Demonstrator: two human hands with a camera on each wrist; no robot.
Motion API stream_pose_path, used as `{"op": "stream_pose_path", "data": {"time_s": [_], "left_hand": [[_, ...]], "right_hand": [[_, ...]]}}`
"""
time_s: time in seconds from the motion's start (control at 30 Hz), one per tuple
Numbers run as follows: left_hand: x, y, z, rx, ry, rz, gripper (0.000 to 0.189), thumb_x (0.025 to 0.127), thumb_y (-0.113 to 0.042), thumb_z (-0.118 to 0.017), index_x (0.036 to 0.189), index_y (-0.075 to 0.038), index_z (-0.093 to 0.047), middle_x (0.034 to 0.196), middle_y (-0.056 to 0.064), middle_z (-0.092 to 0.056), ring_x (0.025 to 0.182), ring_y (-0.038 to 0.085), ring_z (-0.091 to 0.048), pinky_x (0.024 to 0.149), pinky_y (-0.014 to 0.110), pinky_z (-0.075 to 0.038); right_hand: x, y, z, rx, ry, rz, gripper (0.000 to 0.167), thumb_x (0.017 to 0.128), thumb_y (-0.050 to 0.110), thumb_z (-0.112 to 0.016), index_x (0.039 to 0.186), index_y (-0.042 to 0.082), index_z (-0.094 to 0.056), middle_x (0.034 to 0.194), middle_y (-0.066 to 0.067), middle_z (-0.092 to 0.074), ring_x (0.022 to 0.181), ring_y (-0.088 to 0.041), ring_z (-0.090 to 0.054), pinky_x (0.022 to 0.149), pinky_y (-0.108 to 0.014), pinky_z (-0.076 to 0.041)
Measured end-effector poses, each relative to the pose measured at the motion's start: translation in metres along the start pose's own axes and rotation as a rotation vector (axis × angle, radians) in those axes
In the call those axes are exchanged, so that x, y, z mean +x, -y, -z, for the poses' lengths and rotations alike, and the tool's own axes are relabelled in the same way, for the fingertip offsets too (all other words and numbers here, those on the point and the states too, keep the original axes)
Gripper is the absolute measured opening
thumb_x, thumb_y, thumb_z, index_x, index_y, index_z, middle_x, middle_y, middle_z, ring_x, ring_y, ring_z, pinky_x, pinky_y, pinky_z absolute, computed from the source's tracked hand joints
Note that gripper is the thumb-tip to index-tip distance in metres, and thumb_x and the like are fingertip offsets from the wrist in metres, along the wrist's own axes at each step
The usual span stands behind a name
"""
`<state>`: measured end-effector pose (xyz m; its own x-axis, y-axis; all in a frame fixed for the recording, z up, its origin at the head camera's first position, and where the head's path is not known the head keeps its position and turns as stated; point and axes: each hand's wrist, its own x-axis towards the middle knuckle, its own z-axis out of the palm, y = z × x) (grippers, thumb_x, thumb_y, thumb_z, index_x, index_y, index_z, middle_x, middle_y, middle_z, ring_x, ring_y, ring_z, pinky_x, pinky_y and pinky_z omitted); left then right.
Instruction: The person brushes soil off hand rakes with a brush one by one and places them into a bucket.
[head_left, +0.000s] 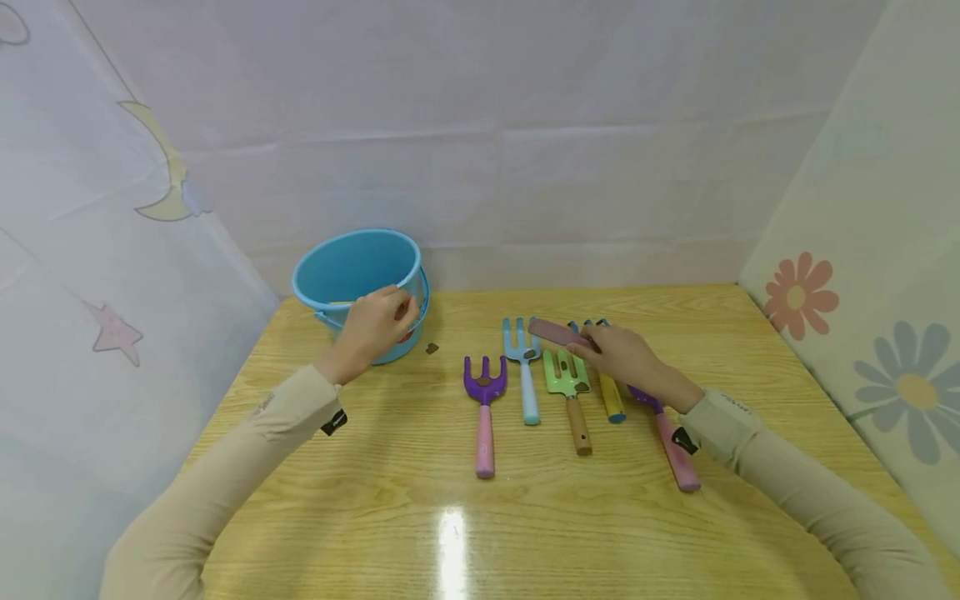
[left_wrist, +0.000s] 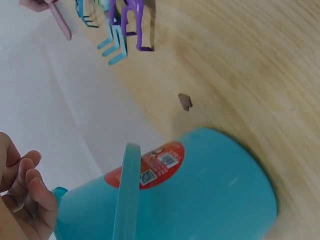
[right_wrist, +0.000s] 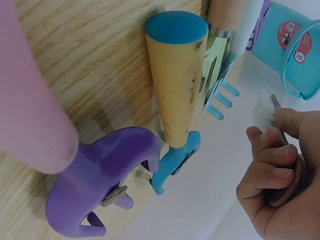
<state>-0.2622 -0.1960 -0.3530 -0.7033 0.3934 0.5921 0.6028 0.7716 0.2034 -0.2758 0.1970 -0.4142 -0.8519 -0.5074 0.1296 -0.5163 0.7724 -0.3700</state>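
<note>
My right hand (head_left: pixel 626 358) grips a brush (head_left: pixel 553 332) with a dusty-pink back, raised over the far ends of the garden tools. Its bristles show in the left wrist view; in the right wrist view, fingers curl round its dark handle (right_wrist: pixel 285 196). Below that hand lie a yellow-handled blue fork (head_left: pixel 611 398) and a purple fork with a pink handle (head_left: pixel 677 457). My left hand (head_left: pixel 375 323), fingers loosely curled around nothing, hovers by the rim of a blue bucket (head_left: pixel 388 355). The bucket's handle hangs down its side.
Left of the right hand lie a green fork (head_left: pixel 577 425), a light blue fork (head_left: pixel 528 392) and another purple fork (head_left: pixel 485 442). Brown flakes sit on several tools. Another flake (head_left: pixel 432 348) lies near the bucket. Cloth walls (head_left: pixel 525 192) enclose the table's back and sides.
</note>
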Motion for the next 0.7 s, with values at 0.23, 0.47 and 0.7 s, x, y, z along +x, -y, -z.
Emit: {"op": "stream_pose_path", "data": {"time_s": [0.23,0.47,0.7], "left_hand": [[-0.011,-0.007,-0.009,-0.021,0.017,0.001,0.030,0.095,-0.007,-0.060,0.065,-0.009,-0.054,0.062,0.000,-0.046,0.053,0.014,-0.042,0.049,0.029,-0.037],[-0.017,-0.010,-0.018,-0.043,0.053,0.037,0.029,0.096,-0.008,-0.056,0.068,-0.010,-0.055,0.060,-0.002,-0.046,0.052,0.012,-0.042,0.050,0.029,-0.038],[-0.020,-0.016,-0.023,-0.074,0.095,0.064,0.023,0.097,-0.009,-0.056,0.076,-0.007,-0.066,0.062,-0.003,-0.057,0.051,0.010,-0.046,0.049,0.029,-0.041]], "right_hand": [[0.000,-0.001,0.001,0.001,0.002,0.001,0.030,0.101,0.028,-0.059,0.078,0.010,-0.052,0.058,0.002,-0.037,0.049,-0.011,-0.032,0.048,-0.027,-0.028],[-0.001,-0.002,0.001,-0.005,-0.001,0.007,0.028,0.101,0.028,-0.059,0.080,0.010,-0.054,0.058,0.001,-0.038,0.049,-0.011,-0.032,0.048,-0.027,-0.027],[-0.002,-0.003,0.000,-0.014,-0.003,0.005,0.027,0.101,0.029,-0.059,0.086,0.007,-0.058,0.058,0.002,-0.039,0.049,-0.011,-0.033,0.048,-0.026,-0.027]]}}
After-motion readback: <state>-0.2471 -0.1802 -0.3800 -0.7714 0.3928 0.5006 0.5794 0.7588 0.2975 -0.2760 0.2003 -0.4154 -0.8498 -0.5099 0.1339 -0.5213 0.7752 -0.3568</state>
